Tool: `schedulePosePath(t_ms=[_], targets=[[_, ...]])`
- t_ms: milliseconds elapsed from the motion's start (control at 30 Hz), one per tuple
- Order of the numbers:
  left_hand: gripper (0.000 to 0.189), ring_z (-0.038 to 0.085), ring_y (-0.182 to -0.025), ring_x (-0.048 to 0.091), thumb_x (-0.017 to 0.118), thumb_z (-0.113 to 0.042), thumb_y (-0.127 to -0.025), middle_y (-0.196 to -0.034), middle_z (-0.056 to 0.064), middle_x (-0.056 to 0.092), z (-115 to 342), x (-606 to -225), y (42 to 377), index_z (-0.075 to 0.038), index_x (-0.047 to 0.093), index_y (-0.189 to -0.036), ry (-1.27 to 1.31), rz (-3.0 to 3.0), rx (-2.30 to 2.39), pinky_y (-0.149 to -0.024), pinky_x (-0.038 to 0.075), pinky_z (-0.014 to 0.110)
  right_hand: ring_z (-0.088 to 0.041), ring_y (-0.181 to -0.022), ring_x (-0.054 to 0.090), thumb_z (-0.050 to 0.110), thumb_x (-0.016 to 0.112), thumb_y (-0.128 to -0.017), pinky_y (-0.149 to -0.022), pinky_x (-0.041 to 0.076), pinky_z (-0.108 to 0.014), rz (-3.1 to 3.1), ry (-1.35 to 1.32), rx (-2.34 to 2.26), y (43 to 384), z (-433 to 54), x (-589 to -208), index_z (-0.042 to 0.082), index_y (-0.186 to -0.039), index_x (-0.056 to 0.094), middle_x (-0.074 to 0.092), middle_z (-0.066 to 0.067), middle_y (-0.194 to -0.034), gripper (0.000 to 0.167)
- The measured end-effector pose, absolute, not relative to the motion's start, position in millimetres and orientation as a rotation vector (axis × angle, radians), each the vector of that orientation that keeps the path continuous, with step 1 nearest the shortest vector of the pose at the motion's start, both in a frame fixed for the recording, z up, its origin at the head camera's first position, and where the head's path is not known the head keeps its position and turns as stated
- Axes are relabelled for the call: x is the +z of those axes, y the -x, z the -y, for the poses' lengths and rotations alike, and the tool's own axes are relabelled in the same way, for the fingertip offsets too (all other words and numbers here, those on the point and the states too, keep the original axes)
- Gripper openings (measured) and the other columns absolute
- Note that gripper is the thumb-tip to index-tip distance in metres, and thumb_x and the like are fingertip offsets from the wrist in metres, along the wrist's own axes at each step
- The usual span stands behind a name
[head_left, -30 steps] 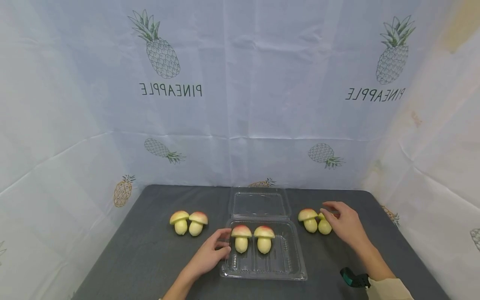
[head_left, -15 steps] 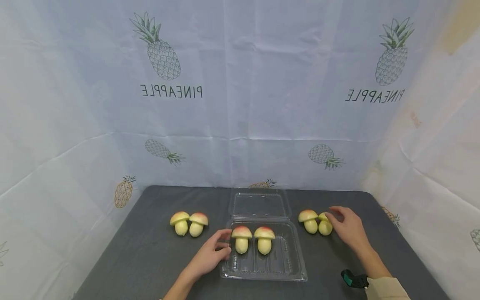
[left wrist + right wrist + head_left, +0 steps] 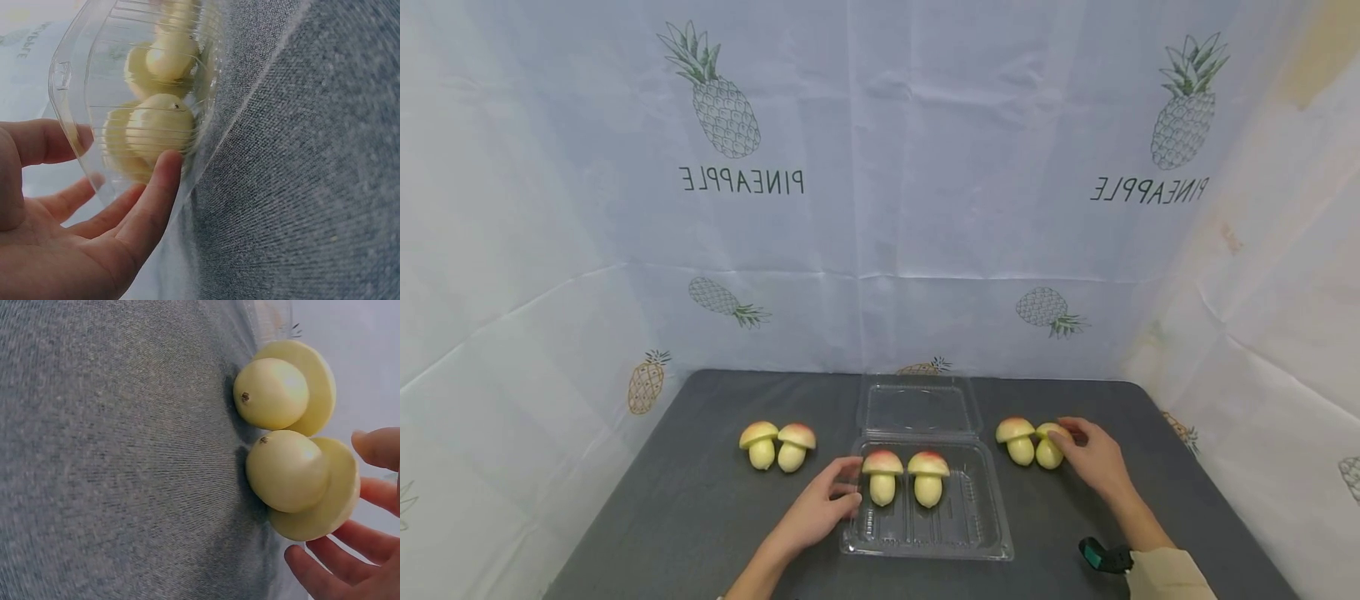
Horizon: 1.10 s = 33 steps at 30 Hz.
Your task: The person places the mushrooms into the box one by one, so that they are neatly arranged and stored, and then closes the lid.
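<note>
Two toy mushrooms, a left one (image 3: 882, 478) and a right one (image 3: 928, 479), lie in an open clear plastic clamshell box (image 3: 977, 542). My left hand (image 3: 820, 508) rests at the box's left side, its relaxed fingers touching the rim and wall in the left wrist view. My right hand (image 3: 1093, 458) is at the cap of the outer mushroom (image 3: 290, 472) of the right pair. Its fingers reach round the cap's edge with the thumb slightly apart, and the mushroom stands on the cloth. Beside it is the inner mushroom (image 3: 272, 394).
Another pair of mushrooms, the outer one (image 3: 760, 446) and its neighbour (image 3: 795, 447), lies left of the box. The box's raised lid (image 3: 919, 408) leans toward the back. White pineapple-print cloth (image 3: 880, 208) walls in the dark table (image 3: 700, 517).
My right hand drew back a little to the right from the outer right mushroom, then moved in again to its cap. The left hand and the mushrooms have not visibly moved.
</note>
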State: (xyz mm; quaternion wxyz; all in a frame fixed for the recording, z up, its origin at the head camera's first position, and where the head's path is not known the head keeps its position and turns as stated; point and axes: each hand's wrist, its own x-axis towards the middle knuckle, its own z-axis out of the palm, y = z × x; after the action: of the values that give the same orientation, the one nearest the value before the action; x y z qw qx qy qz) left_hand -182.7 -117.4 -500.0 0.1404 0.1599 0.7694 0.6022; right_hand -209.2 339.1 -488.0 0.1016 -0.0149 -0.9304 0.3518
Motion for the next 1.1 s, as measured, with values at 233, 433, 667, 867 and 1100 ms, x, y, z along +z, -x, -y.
schedulePosePath(t_ms=[233,433,667,867,1100], targets=[[0.050,0.045,-0.119,0.058,0.060,-0.004,-0.099,-0.139,0.027,0.048,116.6,-500.4,182.7,0.000,0.045,-0.146,-0.459,-2.228,1.734,-0.079,0.061,0.034,-0.046,-0.117,0.058,0.045,0.061,-0.101,-0.088,0.053,-0.058,2.737,0.121,1.122,211.3,-341.8,-494.4,-0.004,-0.140,0.055,0.058,-0.031,-0.132,0.063],[0.050,0.044,-0.119,0.058,0.060,-0.005,-0.099,-0.139,0.027,0.047,116.7,-501.4,182.1,0.000,0.045,-0.147,-0.456,-2.215,1.741,-0.079,0.061,0.034,-0.047,-0.117,0.058,0.044,0.062,-0.101,-0.087,0.055,-0.054,2.716,0.132,1.156,208.3,-343.6,-496.5,-0.004,-0.139,0.056,0.058,-0.032,-0.132,0.061],[0.050,0.044,-0.119,0.058,0.060,-0.005,-0.099,-0.139,0.027,0.047,117.4,-501.4,181.7,0.001,0.045,-0.147,-0.454,-2.203,1.755,-0.079,0.061,0.035,-0.046,-0.118,0.058,0.043,0.063,-0.101,-0.083,0.056,-0.047,2.705,0.110,1.193,201.5,-343.1,-489.2,-0.003,-0.137,0.058,0.056,-0.031,-0.136,0.058],[0.051,0.045,-0.121,0.057,0.060,-0.005,-0.099,-0.139,0.027,0.047,117.2,-500.3,181.7,0.000,0.044,-0.147,-0.455,-2.199,1.757,-0.079,0.061,0.034,-0.043,-0.116,0.060,0.043,0.062,-0.101,-0.080,0.056,-0.040,2.710,0.086,1.188,196.2,-340.3,-480.7,0.000,-0.138,0.059,0.059,-0.027,-0.133,0.057],[0.051,0.045,-0.120,0.057,0.060,-0.005,-0.100,-0.140,0.027,0.047,117.1,-500.2,182.6,0.000,0.044,-0.148,-0.455,-2.200,1.753,-0.079,0.061,0.034,-0.041,-0.116,0.059,0.042,0.063,-0.101,-0.080,0.054,-0.039,2.690,0.014,1.217,192.3,-330.8,-469.0,0.002,-0.137,0.060,0.060,-0.023,-0.133,0.053]])
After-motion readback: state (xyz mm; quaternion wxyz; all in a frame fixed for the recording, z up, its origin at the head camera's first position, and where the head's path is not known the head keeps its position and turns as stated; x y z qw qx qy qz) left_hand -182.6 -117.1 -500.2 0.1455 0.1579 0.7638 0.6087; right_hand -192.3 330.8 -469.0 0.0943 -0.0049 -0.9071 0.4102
